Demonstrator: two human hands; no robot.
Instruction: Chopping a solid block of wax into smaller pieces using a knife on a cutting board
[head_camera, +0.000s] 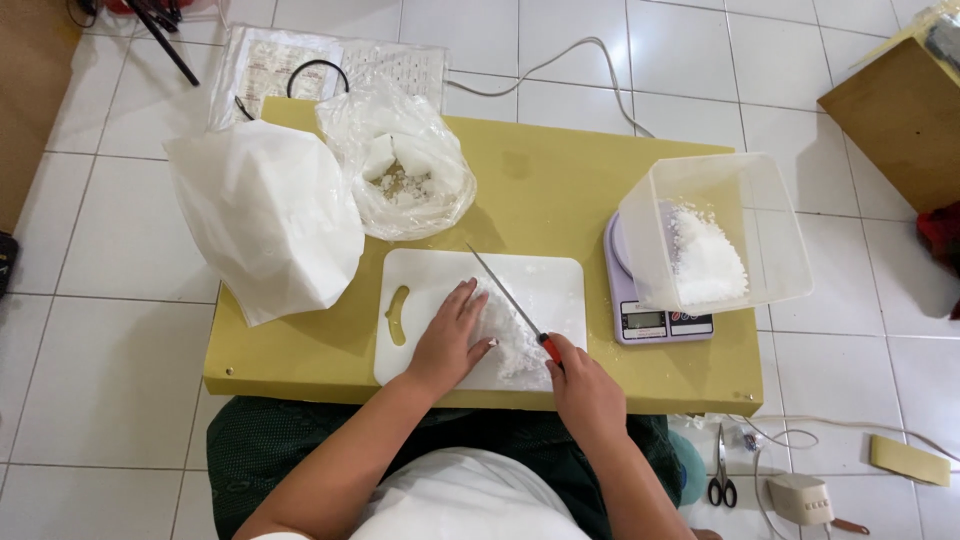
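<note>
White crumbly block (512, 340) on cutting board (560, 285), left hand (450, 340) flat on it, grip spread, right hand (585, 390) grip wrapped round knife (510, 300), tub (715, 230) on scale (650, 320) holding white crumbs, open bag (400, 165) holding chunks.

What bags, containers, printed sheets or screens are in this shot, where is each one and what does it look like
White plastic bag: table's far left, bulging, opaque.
Clear plastic bag: beside it, open, white chunks inside.
Clear tub: square, on the scale, white pieces inside.
Scale display: small grey screen on the lilac scale's front.
Printed sheets: floor behind table, in clear plastic.
</note>
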